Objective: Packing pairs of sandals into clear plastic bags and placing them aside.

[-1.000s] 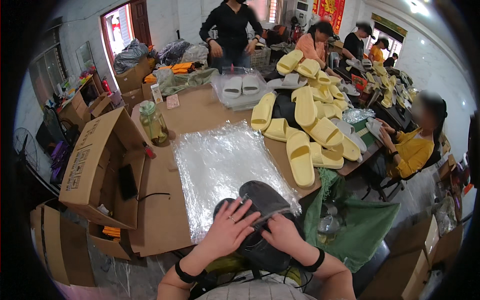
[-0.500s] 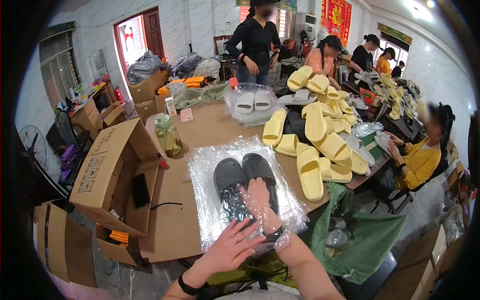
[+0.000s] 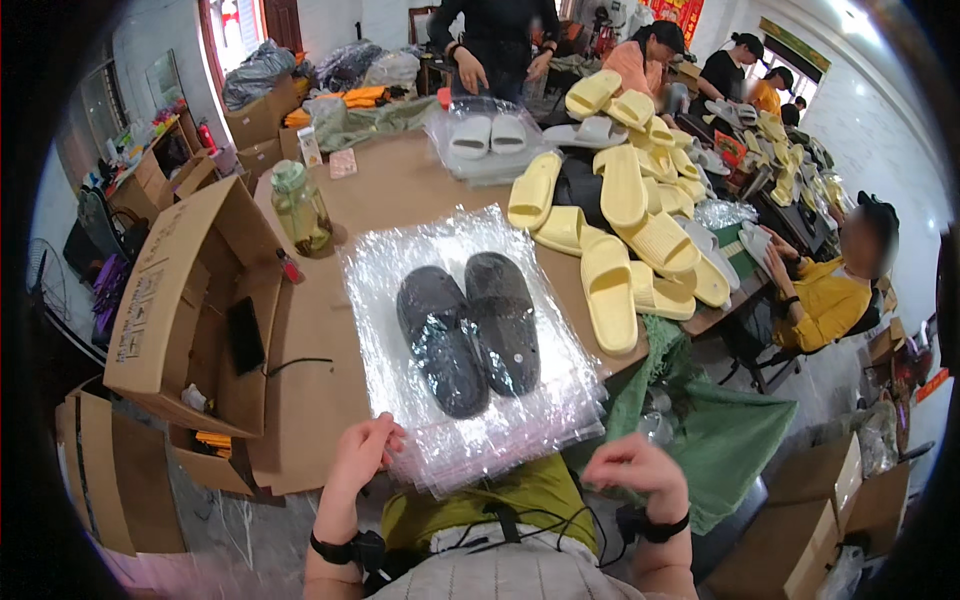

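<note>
A pair of black slippers (image 3: pixel 505 325) lies side by side inside a clear plastic bag (image 3: pixel 560 400), on a stack of similar bags at the table's near edge. At the near left corner of the bag is my left hand (image 3: pixel 365 452), its fingers closed on the plastic edge. My right hand (image 3: pixel 640 468) hovers off the near right corner, loosely bent, with thumb and fingers apart and nothing visible in it.
Yellow slippers (image 3: pixel 610 290) are heaped at the right, beside a green sack (image 3: pixel 690 430). An open carton (image 3: pixel 170 300), a glass jar (image 3: pixel 300 210) and a black phone (image 3: pixel 244 336) are at the left. White slippers (image 3: pixel 490 135) lie bagged at the back. Several people work nearby.
My right hand has come out of the bag and moved right, leaving the slippers inside. My left hand has shifted left to the bag's near corner. The view has tilted down.
</note>
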The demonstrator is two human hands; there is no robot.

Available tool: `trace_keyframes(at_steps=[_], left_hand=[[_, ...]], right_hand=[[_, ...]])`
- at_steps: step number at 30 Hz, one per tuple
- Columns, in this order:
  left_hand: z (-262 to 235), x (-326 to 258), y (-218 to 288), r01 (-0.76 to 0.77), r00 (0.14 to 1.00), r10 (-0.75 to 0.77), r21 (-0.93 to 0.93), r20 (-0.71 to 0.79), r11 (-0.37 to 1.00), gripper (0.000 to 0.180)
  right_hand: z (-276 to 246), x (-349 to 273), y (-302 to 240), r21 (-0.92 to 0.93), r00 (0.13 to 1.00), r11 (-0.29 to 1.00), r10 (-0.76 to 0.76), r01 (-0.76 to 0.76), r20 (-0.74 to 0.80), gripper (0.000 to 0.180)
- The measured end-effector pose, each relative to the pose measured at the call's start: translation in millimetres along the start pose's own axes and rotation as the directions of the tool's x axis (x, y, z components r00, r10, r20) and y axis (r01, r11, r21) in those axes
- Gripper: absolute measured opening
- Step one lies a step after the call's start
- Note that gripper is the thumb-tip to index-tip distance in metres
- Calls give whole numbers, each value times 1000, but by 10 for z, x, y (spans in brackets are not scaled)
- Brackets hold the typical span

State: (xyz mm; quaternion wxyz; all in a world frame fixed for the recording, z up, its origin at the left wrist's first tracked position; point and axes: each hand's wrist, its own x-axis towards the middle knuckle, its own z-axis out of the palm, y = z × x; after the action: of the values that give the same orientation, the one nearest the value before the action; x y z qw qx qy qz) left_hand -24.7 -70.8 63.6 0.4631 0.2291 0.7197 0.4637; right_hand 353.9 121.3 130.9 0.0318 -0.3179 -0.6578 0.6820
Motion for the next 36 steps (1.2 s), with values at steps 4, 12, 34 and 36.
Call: trace_keyframes(at_steps=[4,12,34,36], left_hand=[[196,32,93,21,1000,-23,163,9,986,49],[347,-89,51,-182,981,196,339,-6,923,38],[200,-21,187,-431,902,420,-184,-99,883,9],[219,24,102,-571,820,560,-120,-118,812,9]], right_hand=[[-290,222,-48,-45,821,990,-138,136,-555,26],[-334,898,237,-272,855,951,-13,-151,-518,39],[-555,877,-211,115,874,959,-183,260,-451,19],[-545,940,-127,80,775,860,-409,503,-482,17]])
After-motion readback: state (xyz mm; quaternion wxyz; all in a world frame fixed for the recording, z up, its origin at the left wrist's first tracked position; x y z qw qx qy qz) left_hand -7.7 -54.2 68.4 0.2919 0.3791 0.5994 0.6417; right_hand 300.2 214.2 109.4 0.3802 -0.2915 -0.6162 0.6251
